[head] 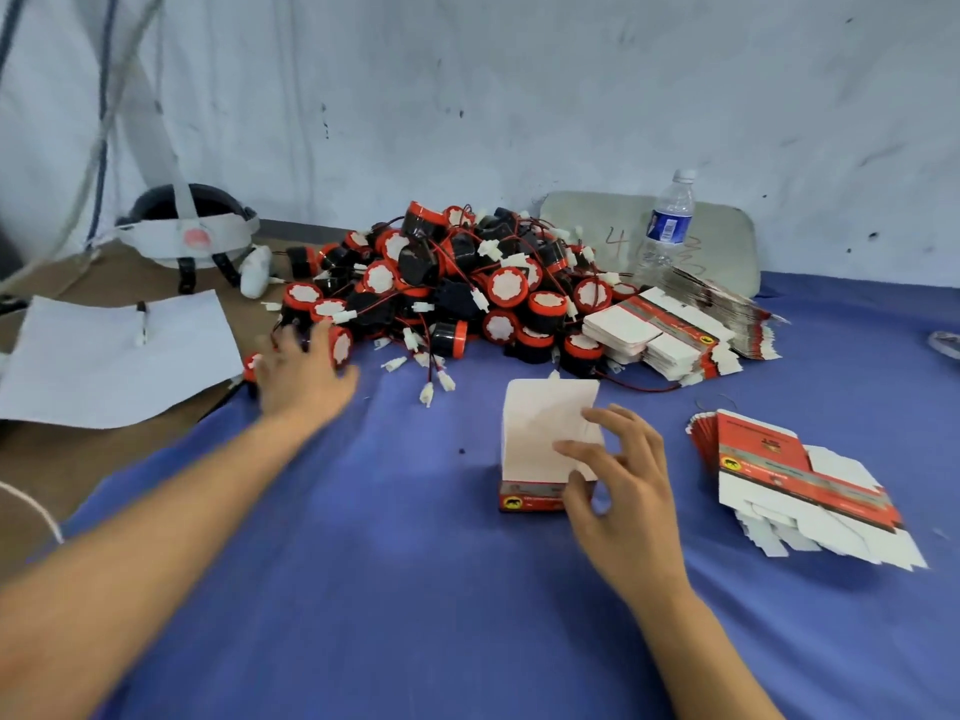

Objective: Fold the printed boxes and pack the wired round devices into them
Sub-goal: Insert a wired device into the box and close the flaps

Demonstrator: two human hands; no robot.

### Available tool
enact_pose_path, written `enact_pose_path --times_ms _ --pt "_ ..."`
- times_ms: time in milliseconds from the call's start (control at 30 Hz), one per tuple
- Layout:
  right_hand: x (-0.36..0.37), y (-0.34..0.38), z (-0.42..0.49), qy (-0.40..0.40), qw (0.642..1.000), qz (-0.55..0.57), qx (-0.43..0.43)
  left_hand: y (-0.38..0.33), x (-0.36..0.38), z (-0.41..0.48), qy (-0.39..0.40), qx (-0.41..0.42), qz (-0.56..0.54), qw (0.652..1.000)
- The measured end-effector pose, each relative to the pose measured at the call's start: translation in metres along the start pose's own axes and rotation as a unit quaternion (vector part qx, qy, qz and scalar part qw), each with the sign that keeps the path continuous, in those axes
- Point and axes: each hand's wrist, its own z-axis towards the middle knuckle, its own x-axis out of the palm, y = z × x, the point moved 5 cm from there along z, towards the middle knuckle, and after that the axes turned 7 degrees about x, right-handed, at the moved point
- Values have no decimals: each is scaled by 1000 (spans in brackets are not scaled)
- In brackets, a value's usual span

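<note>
On the worktop [415, 589], draped in matte blue cloth, head view. One box [545, 449] stands folded: thin card, printed red outside and plain white inside, lid flap upright, cavity apparently empty. The right hand [618, 491] pinches it, thumb on the printed front, fingers on a white side flap. The left hand [304, 376], blurred, lies over the near-left edge of the heap of round devices [457, 288]; whether it grips one cannot be told. The devices are squat black drums with red rims, white scalloped faces and thin leads ending in white plugs. Flat box blanks [800, 485] lie fanned at right. No packed box shows, so nearly all the work appears to remain.
</note>
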Motion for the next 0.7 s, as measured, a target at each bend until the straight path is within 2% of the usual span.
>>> enact_pose_path --times_ms 67,200,300,367,433,500,567,633,700 --pt "0 0 -1 20 1000 13 15 29 0 23 86 -24 97 991" --pt "3 -3 -1 57 997 18 44 54 -3 39 100 -53 144 983" --pt "2 -3 0 46 998 18 50 56 4 27 128 -57 138 980" --pt "0 -2 0 32 998 17 49 40 -1 14 51 -18 108 993" --pt "-1 -1 1 21 998 19 51 8 -15 -6 -84 39 -3 996" --pt "-4 0 2 -4 999 21 42 -32 -32 -33 -195 97 -176 960" --pt "-9 3 2 -39 998 39 34 -75 -48 -63 -257 151 -312 902" --pt "-13 4 3 -64 995 67 34 -119 -57 -91 -262 226 -393 852" --pt "-17 4 3 -83 990 104 39 -157 -51 -118 -217 308 -426 822"
